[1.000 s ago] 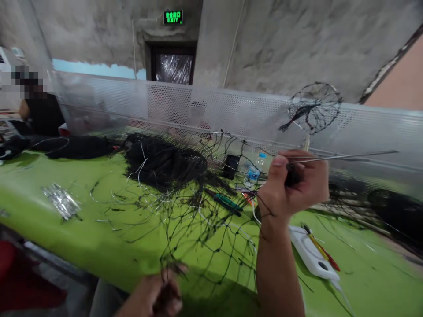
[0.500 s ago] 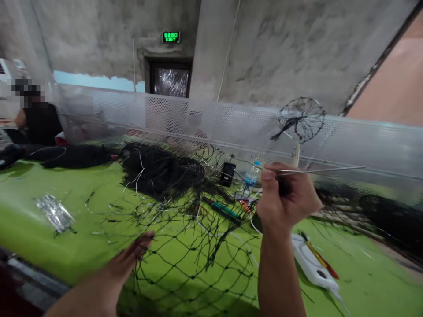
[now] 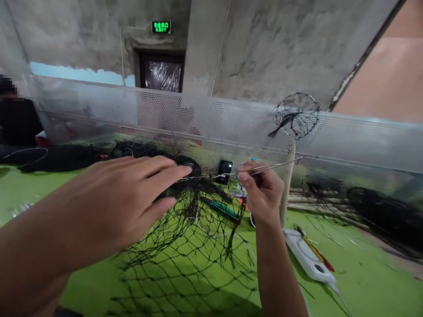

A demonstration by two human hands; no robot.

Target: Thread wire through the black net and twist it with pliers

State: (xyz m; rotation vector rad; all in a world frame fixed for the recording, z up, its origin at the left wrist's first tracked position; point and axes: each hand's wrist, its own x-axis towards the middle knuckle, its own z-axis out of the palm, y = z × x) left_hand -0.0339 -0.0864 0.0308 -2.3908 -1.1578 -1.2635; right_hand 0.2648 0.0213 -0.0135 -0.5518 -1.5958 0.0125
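Observation:
My right hand (image 3: pixel 265 188) is closed in a pinch on a thin metal rod (image 3: pixel 284 163), whose far end points right past a pale wooden stick. From the same grip a thin strand (image 3: pixel 213 176) runs left toward the fingertips of my left hand (image 3: pixel 132 193). The left fingers are stretched out with the thumb apart, level with the strand; whether they touch it I cannot tell. Below both hands, black knotted netting (image 3: pixel 185 259) spreads over the green table (image 3: pixel 89 290). Bunched black net (image 3: pixel 148 149) lies partly hidden behind my left hand.
Green-handled pliers (image 3: pixel 224 211) and a black phone-like object (image 3: pixel 224 171) lie beyond the net. To the right are a white power strip (image 3: pixel 310 257), an upright wooden stick (image 3: pixel 287 189) and a round net frame (image 3: pixel 297 115). A perforated screen (image 3: pixel 218 123) lines the back; one person sits far left.
My left hand has risen from the netting toward the strand, and now covers much of the bunched net. The right hand, with the rod, is slightly lower and further left. The view has shifted.

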